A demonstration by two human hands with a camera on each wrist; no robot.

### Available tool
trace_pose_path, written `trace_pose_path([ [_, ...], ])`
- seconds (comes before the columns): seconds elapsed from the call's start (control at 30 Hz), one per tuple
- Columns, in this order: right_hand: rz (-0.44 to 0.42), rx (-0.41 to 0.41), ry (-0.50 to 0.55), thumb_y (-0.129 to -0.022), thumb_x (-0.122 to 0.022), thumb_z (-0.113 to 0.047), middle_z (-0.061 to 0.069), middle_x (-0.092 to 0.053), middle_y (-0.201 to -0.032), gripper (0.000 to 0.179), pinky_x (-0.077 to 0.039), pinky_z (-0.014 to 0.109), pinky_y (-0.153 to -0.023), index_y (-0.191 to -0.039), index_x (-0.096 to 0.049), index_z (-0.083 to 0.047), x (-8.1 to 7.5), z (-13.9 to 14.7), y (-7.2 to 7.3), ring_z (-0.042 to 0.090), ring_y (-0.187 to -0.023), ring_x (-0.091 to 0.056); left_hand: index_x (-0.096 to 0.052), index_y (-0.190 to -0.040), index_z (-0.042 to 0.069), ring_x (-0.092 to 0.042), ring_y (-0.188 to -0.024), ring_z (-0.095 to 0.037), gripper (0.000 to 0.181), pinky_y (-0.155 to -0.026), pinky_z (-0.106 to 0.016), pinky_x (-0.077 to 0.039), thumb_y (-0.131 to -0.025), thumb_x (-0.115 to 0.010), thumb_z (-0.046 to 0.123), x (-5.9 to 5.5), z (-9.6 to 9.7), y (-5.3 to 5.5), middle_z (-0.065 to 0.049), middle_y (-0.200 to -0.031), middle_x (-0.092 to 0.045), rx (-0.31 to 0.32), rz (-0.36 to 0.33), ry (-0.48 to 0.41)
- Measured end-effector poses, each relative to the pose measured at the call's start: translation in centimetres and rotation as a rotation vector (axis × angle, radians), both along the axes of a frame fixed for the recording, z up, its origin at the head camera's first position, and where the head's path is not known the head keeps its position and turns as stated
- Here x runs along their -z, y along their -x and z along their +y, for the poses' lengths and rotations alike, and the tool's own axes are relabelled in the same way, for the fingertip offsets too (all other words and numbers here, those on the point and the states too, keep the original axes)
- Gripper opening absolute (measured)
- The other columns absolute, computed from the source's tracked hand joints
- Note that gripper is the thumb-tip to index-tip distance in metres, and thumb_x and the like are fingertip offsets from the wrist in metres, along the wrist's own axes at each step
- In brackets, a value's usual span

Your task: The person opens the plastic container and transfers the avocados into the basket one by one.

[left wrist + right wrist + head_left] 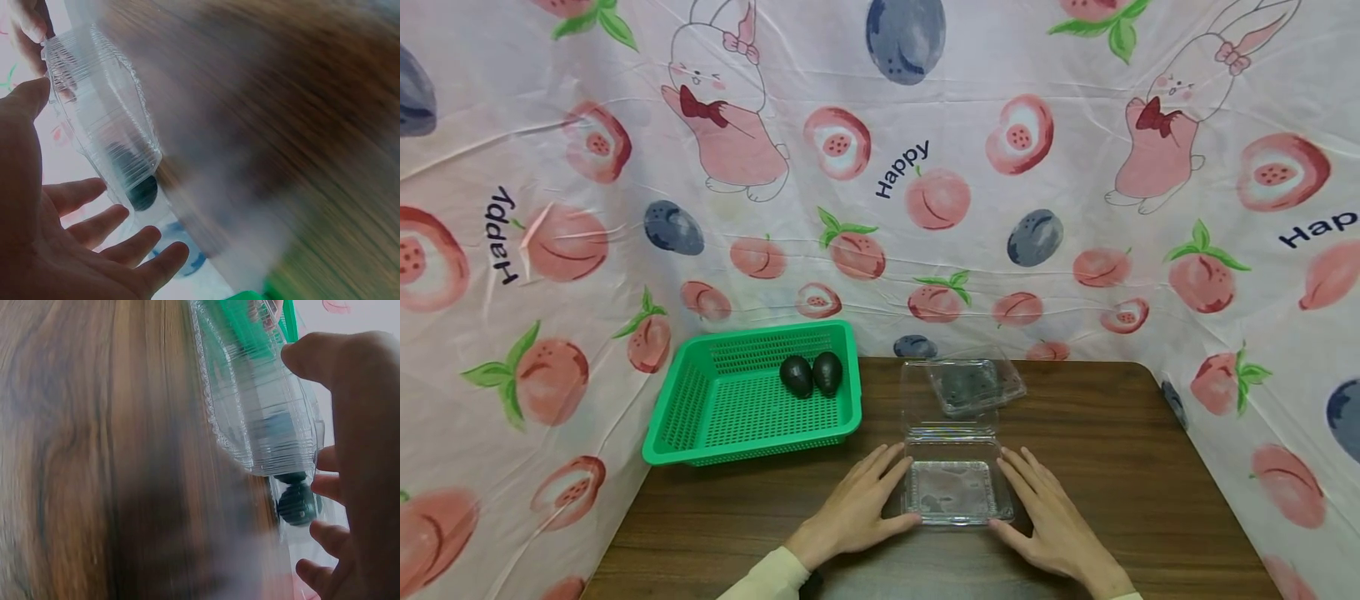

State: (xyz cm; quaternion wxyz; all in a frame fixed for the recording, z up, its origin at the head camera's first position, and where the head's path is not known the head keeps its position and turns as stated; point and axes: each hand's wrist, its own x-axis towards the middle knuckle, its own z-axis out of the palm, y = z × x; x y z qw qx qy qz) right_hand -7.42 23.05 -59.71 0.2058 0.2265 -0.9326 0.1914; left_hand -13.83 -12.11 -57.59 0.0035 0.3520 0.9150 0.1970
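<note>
An empty clear plastic clamshell box (951, 492) lies on the table with its lid raised at the back. My left hand (859, 504) is at its left side, fingers spread, thumb by the front left corner. On the other side my right hand (1051, 517) has its fingers extended along the box, thumb near the front right corner. Both wrist views show the ribbed box wall (94, 94) beside the thumbs and fingertips; neither hand curls round it. Whether every fingertip touches the plastic is hard to tell.
At the back left stands a green plastic basket (658, 446) with two dark avocados (796, 377) in its right end. Behind the raised lid sits a second clear box (1013, 385) with dark contents. Patterned cloth (940, 250) surrounds the wooden table (1097, 433) on three sides.
</note>
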Motion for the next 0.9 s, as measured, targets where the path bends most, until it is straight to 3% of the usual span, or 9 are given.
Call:
trace_pose_path([
  [0.4,-0.037,-0.004,0.03,-0.091,-0.093,-0.043,0.018,-0.056,-0.17,0.091,0.006,0.004,-0.13,-0.166,-0.055,-0.006,0.0,1.9,-0.1,-0.009,-0.172,0.001,-0.055,-0.167,0.009,-0.05,-0.162,-0.048,0.089,-0.126,-0.066,-0.05,-0.105,-0.068,0.071,0.4,2.0,-0.2,-0.018,-0.178,-0.047,-0.003,0.041,-0.023],
  [0.47,-0.042,0.006,0.03,-0.091,-0.093,-0.042,0.018,-0.056,-0.171,0.091,0.001,0.007,-0.132,-0.166,-0.055,-0.007,0.0,2.2,-0.2,-0.009,-0.172,-0.001,-0.054,-0.168,0.01,-0.05,-0.162,-0.047,0.089,-0.126,-0.066,-0.051,-0.105,-0.067,0.071,0.5,2.3,-0.2,-0.017,-0.179,-0.046,0.002,0.035,-0.023],
  [0.57,-0.054,0.021,0.023,-0.092,-0.093,-0.042,0.016,-0.055,-0.172,0.091,-0.009,0.014,-0.136,-0.168,-0.055,-0.01,0.0,2.7,-0.4,0.003,-0.177,-0.015,-0.052,-0.169,0.011,-0.049,-0.163,-0.046,0.089,-0.126,-0.065,-0.051,-0.106,-0.066,0.072,0.7,2.7,-0.3,-0.016,-0.18,-0.044,0.009,0.024,-0.022],
  [0.6,-0.064,0.028,0.021,-0.092,-0.093,-0.042,0.016,-0.055,-0.172,0.091,-0.018,0.025,-0.141,-0.168,-0.054,-0.011,-0.1,2.9,-0.5,0.01,-0.177,-0.021,-0.052,-0.17,0.011,-0.048,-0.164,-0.045,0.09,-0.126,-0.065,-0.051,-0.106,-0.066,0.072,0.6,2.9,-0.3,-0.016,-0.181,-0.044,0.01,0.02,-0.02],
  [0.63,-0.063,0.028,0.018,-0.092,-0.093,-0.041,0.016,-0.055,-0.172,0.091,-0.019,0.026,-0.141,-0.168,-0.055,-0.01,0.0,3.1,-0.5,0.016,-0.176,-0.028,-0.051,-0.17,0.011,-0.049,-0.163,-0.045,0.09,-0.126,-0.065,-0.051,-0.106,-0.066,0.072,0.6,3.1,-0.3,-0.016,-0.181,-0.044,0.012,0.021,-0.02],
  [0.73,-0.066,0.015,0.026,-0.091,-0.093,-0.039,0.018,-0.055,-0.172,0.091,-0.009,0.019,-0.142,-0.167,-0.054,-0.008,0.0,3.7,-0.5,0.019,-0.176,-0.028,-0.05,-0.171,0.013,-0.048,-0.165,-0.043,0.09,-0.127,-0.064,-0.05,-0.106,-0.065,0.073,0.6,3.6,-0.3,-0.015,-0.182,-0.042,0.014,0.009,-0.011],
  [0.8,-0.064,0.011,0.03,-0.091,-0.093,-0.038,0.019,-0.055,-0.172,0.091,-0.004,0.015,-0.141,-0.167,-0.055,-0.007,0.1,4.1,-0.5,0.008,-0.177,-0.018,-0.05,-0.171,0.013,-0.047,-0.165,-0.042,0.09,-0.127,-0.063,-0.05,-0.106,-0.065,0.073,0.5,4.0,-0.2,-0.013,-0.183,-0.041,0.018,0.001,-0.005],
  [0.83,-0.054,0.007,0.033,-0.091,-0.094,-0.037,0.019,-0.055,-0.171,0.09,0.004,0.004,-0.133,-0.166,-0.055,-0.006,0.1,4.4,-0.5,0.002,-0.177,-0.013,-0.049,-0.172,0.014,-0.047,-0.166,-0.041,0.09,-0.128,-0.063,-0.05,-0.106,-0.064,0.073,0.6,4.2,-0.2,-0.012,-0.183,-0.04,0.019,-0.005,-0.001],
  [0.9,-0.05,0.012,0.037,-0.09,-0.094,-0.036,0.019,-0.056,-0.17,0.09,0.003,0.004,-0.133,-0.166,-0.055,-0.006,0.1,4.8,-0.6,-0.006,-0.174,-0.008,-0.048,-0.173,0.015,-0.046,-0.167,-0.04,0.09,-0.129,-0.063,-0.049,-0.106,-0.064,0.074,0.6,4.7,-0.1,-0.009,-0.184,-0.039,0.023,-0.011,0.008],
])
